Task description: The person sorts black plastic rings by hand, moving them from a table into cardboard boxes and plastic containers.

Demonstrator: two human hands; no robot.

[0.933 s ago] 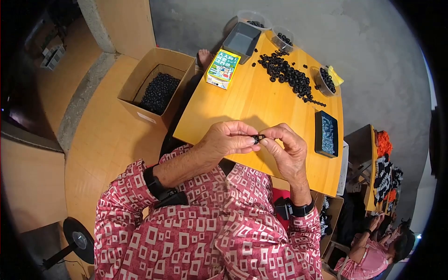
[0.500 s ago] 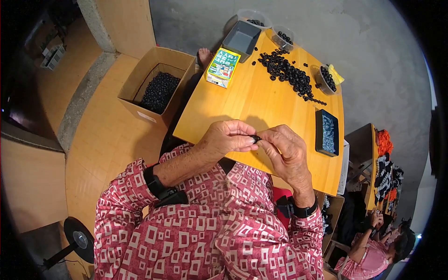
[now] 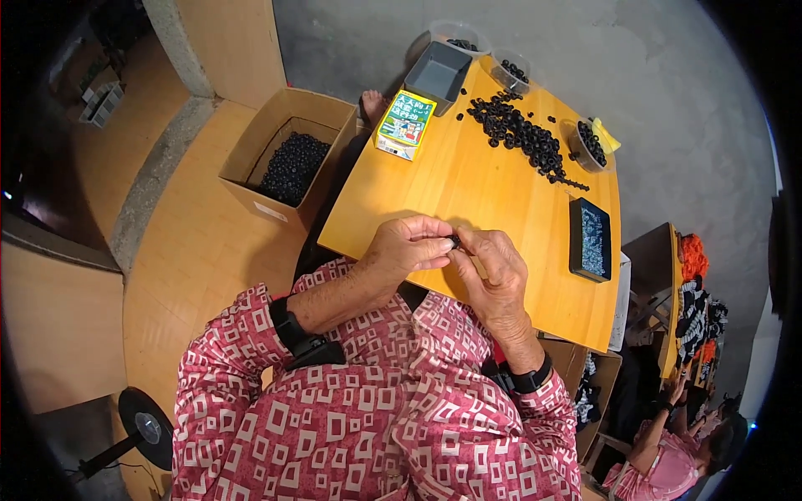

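Observation:
A small black ring-like part [image 3: 454,240] is pinched between the fingertips of both hands, above the table's near edge. My left hand [image 3: 401,249] closes its thumb and fingers on one side of it. My right hand [image 3: 493,271] grips it from the other side with thumb and forefinger. The fingers hide most of the part, so its exact kind does not show. Farther up the table lies a loose pile of black ring-shaped parts [image 3: 522,136]. To the right sits a black tray [image 3: 575,242] of small, pale, shiny pieces.
On the wooden table [image 3: 418,196] are a yellow-green carton [image 3: 405,121], a grey bin [image 3: 422,79] and clear tubs [image 3: 595,167]. A cardboard box [image 3: 251,146] of black parts stands left. A fan [image 3: 149,427] is lower left; another person [image 3: 660,468] sits lower right.
My right hand has drawn a little left, closer to my left hand. Less of the black part shows between the fingertips. The whole view has shifted slightly.

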